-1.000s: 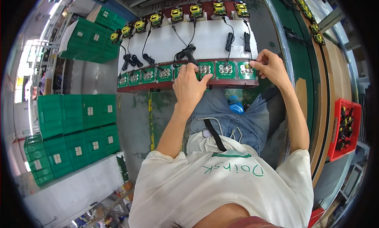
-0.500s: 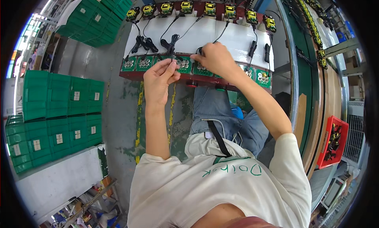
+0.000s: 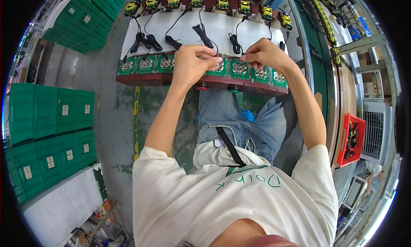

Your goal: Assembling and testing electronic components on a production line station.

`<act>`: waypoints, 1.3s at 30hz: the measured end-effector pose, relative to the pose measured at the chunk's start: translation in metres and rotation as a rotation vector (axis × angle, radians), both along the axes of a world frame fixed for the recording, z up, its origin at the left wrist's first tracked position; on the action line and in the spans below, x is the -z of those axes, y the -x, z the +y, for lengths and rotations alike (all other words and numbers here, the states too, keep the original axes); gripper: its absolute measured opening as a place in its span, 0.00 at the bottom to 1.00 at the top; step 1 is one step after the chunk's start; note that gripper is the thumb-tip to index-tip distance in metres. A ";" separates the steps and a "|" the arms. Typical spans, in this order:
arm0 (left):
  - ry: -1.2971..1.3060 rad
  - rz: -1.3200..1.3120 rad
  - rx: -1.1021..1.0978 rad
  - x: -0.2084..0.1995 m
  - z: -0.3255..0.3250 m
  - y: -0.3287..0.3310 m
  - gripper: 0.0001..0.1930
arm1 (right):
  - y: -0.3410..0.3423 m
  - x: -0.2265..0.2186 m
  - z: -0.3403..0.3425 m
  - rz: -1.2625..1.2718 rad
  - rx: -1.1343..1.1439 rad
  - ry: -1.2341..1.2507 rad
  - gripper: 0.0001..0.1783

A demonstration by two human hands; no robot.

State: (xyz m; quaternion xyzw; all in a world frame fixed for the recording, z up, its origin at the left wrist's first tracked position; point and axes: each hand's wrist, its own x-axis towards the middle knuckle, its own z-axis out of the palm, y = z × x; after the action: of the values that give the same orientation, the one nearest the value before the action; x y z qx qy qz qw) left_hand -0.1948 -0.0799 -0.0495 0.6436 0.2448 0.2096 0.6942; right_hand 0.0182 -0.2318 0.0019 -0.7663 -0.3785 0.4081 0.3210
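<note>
Head view: both hands over the green circuit boards at the table edge.
I see left hand and right hand each pinching a thin black wire; grip clenched on it.

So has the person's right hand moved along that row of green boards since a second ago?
Yes. The right hand has shifted left along the row of green circuit boards, from its right end towards the middle.

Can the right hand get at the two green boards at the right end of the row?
Probably yes. The right hand sits over the board row beside the two end boards, and nothing lies on them. The black cable bundles are farther back on the white surface.
</note>
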 end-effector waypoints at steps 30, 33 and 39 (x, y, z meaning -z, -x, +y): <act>-0.055 0.202 0.056 0.004 0.013 -0.035 0.08 | -0.011 -0.006 0.008 -0.396 -0.388 0.132 0.10; -0.091 0.222 0.051 0.004 0.010 -0.033 0.07 | -0.010 -0.007 0.006 -0.377 -0.397 0.129 0.10; -0.333 0.350 0.068 -0.006 0.005 -0.038 0.06 | -0.007 0.005 0.007 -0.503 -0.441 0.050 0.09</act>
State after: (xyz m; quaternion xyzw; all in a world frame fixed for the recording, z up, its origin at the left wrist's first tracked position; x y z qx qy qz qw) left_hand -0.1571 -0.0750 -0.0431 0.7835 0.3015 0.1088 0.5324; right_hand 0.0257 -0.2251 -0.0027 -0.7504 -0.5924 0.2746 0.1026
